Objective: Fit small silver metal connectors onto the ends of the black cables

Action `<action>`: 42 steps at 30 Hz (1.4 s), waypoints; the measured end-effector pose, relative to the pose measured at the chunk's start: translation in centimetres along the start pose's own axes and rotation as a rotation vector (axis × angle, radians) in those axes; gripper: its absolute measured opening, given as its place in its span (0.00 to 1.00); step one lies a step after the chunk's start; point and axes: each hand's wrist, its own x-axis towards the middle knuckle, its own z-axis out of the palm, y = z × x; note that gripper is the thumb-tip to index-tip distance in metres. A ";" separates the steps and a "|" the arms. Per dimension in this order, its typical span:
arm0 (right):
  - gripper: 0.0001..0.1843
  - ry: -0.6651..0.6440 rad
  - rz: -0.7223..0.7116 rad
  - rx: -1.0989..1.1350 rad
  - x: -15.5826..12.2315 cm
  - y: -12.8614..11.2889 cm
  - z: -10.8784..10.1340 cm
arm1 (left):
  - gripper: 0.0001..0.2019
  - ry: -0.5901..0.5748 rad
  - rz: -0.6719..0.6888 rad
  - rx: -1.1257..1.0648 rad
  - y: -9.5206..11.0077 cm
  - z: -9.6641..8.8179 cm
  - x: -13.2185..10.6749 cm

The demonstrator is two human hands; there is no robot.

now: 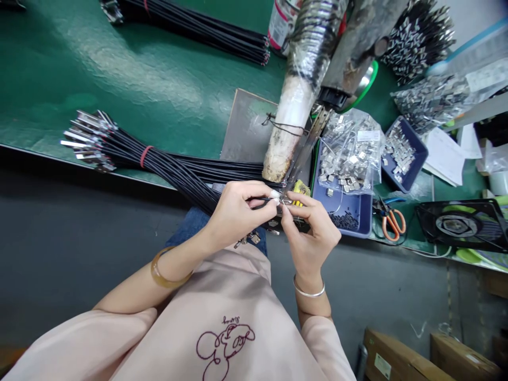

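Observation:
My left hand (234, 211) is closed in a pinch on the end of a thin black cable (262, 199) just off the table's front edge. Facing it, my right hand (311, 227) pinches a small metal terminal clip (286, 201) at that same cable end. The fingertips of both hands nearly touch. A bundle of black cables (174, 166) with metal ends, tied with a red band, lies across the green table (119, 79) and runs under my left hand. A few loose metal ends hang below my hands.
A blue tray (359, 209) holds a bag of metal clips (349, 153). A second blue tray (402, 153), orange-handled scissors (391, 222) and a black fan (462, 225) lie right. A wrapped tool (297, 106) stands ahead. Another cable bundle (198, 26) lies far back. Cardboard boxes (400, 360) sit below.

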 end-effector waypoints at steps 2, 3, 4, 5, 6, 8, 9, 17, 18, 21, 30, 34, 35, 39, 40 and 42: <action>0.09 -0.001 0.000 0.021 -0.1 -0.1 0.0 | 0.07 0.000 -0.026 -0.020 0.0 0.0 0.0; 0.09 -0.005 0.008 0.036 -0.2 -0.1 0.0 | 0.07 -0.008 -0.051 -0.030 0.0 0.0 0.1; 0.09 -0.011 0.019 0.052 -0.3 -0.1 0.0 | 0.07 -0.021 -0.079 -0.039 -0.1 -0.1 0.1; 0.09 -0.017 0.032 0.066 -0.5 0.0 0.0 | 0.07 -0.039 -0.108 -0.047 -0.2 -0.1 0.1; 0.09 -0.022 0.045 0.076 -0.6 0.0 0.0 | 0.08 -0.055 -0.132 -0.054 -0.3 -0.1 0.2; 0.09 -0.027 0.065 0.080 -0.7 0.1 0.0 | 0.08 -0.071 -0.162 -0.063 -0.5 -0.1 0.2; 0.09 -0.028 0.071 0.080 -0.7 0.1 0.0 | 0.08 -0.069 -0.168 -0.064 -0.5 -0.1 0.3; 0.09 -0.043 0.113 0.115 -0.6 -0.1 -0.3 | 0.08 -0.027 -0.143 -0.045 -0.3 -0.1 0.3; 0.09 -0.044 0.112 0.122 -0.6 -0.2 -0.4 | 0.08 -0.029 -0.144 -0.048 -0.3 -0.1 0.3; 0.09 -0.056 0.110 0.128 -0.7 -0.1 -0.5 | 0.08 -0.071 -0.154 -0.066 -0.3 -0.2 0.3; 0.08 -0.063 0.112 0.094 -0.9 0.1 -0.4 | 0.08 -0.096 -0.175 -0.095 0.1 -0.1 0.3; 0.06 -0.040 0.135 0.084 -0.8 0.1 -0.1 | 0.09 -0.078 -0.176 -0.071 0.0 -0.1 0.2; 0.06 -0.035 0.138 0.080 -0.8 0.1 -0.1 | 0.09 -0.073 -0.171 -0.055 -0.1 -0.1 0.2; 0.06 -0.020 0.150 0.093 -0.6 -0.1 0.0 | 0.09 -0.069 -0.149 -0.031 -0.2 -0.2 0.2; 0.06 -0.016 0.158 0.102 -0.6 -0.2 -0.1 | 0.10 -0.071 -0.146 -0.031 -0.2 -0.2 0.2; 0.06 -0.012 0.179 0.125 -0.7 -0.2 -0.2 | 0.10 -0.084 -0.144 -0.032 0.0 -0.2 0.3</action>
